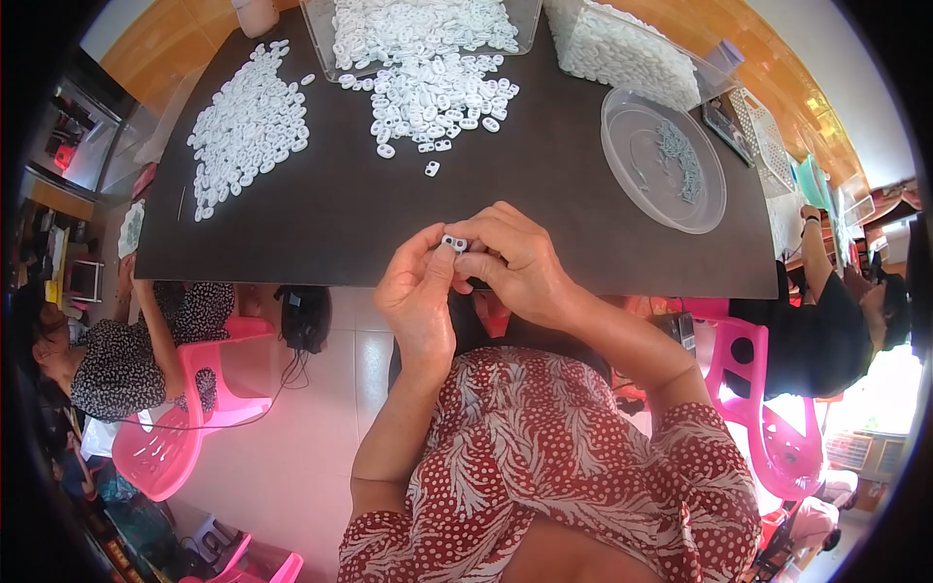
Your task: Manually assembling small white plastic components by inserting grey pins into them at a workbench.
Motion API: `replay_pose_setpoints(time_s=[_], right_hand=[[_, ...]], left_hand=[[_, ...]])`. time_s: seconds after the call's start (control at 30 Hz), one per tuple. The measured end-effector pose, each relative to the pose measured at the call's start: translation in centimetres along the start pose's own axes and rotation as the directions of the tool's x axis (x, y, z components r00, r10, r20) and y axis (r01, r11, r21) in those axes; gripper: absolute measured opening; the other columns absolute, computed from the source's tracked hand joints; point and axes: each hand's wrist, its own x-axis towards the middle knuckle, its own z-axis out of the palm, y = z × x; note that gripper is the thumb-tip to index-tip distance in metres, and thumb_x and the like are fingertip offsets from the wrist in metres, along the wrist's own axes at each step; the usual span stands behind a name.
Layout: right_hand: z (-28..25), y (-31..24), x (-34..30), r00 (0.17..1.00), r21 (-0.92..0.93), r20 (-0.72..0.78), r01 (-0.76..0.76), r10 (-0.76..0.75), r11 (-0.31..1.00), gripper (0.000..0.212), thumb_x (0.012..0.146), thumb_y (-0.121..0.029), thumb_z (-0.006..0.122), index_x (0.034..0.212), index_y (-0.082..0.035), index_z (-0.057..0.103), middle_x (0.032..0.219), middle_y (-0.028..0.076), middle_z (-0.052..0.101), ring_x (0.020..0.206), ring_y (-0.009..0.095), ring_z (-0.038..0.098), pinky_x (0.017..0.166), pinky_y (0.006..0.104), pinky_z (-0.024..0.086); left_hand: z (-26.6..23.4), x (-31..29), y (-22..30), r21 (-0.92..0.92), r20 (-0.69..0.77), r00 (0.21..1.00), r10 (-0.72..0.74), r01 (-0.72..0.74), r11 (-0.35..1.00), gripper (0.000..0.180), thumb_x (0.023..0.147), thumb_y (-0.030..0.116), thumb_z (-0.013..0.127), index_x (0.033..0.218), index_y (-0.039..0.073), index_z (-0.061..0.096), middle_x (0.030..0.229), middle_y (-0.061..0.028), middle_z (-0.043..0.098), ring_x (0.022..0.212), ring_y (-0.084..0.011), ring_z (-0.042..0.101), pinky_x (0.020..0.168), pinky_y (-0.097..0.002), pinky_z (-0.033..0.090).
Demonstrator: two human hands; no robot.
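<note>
A small white oval plastic piece with two dark round holes [454,243] is pinched between the fingertips of both hands, just above the table's near edge. My left hand [418,282] grips it from the left with thumb and forefinger. From the right, my right hand [515,260] closes on the same piece, its fingers bent over it. Whether the right fingers also hold something smaller cannot be seen. Beyond the hands, one loose white piece [431,169] lies nearest on the dark table [321,223].
A heap of white pieces [251,126] covers the table's left; another spills from a clear bin [428,29]. At right stand a round clear tray [622,175] with small grey-green parts and a filled clear box [622,58]. People sit on both sides, near pink chairs [165,447].
</note>
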Motion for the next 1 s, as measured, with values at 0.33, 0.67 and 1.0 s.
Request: replay_pose_setpoints(time_s=[0.33, 0.67, 1.0], right_hand=[[0.8, 0.3, -0.3, 0.966, -0.214, -0.091, 0.22, -0.243, 0.952, 0.03, 0.069, 0.002, 0.066, 0.099, 0.005, 0.062, 0.087, 0.013, 0.062, 0.073, 0.028, 0.054, 0.062, 0.0348, 0.047], [1.0, 0.4, -0.6, 0.977, -0.149, -0.113, 0.164, -0.182, 0.975, 0.028, 0.07, 0.0, 0.068, 0.097, 0.004, 0.061, 0.081, 0.012, 0.062, 0.069, 0.025, 0.054, 0.059, 0.034, 0.046], [1.1, 0.7, -0.7, 0.956, -0.141, -0.189, 0.199, -0.223, 0.97, 0.025, 0.067, -0.001, 0.069, 0.09, 0.002, 0.061, 0.077, 0.01, 0.063, 0.065, 0.024, 0.054, 0.057, 0.0332, 0.045]], left_hand=[[0.5, 0.1, 0.2, -0.04, -0.064, 0.998, 0.014, -0.017, 0.999, 0.015, 0.087, 0.001, 0.058, 0.099, -0.008, 0.061, 0.077, -0.0084, 0.063, 0.061, -0.012, 0.058, 0.053, -0.0234, 0.049], [1.0, 0.1, 1.0, -0.053, -0.102, 0.994, -0.034, 0.029, 0.998, 0.012, 0.087, -0.002, 0.057, 0.096, -0.008, 0.062, 0.077, -0.0068, 0.062, 0.062, -0.0102, 0.055, 0.056, -0.0216, 0.046], [-0.4, 0.1, 0.4, -0.039, 0.05, 0.998, 0.029, -0.027, 0.999, 0.015, 0.089, 0.004, 0.058, 0.1, -0.006, 0.062, 0.088, -0.0082, 0.064, 0.07, -0.0107, 0.057, 0.061, -0.0218, 0.047]])
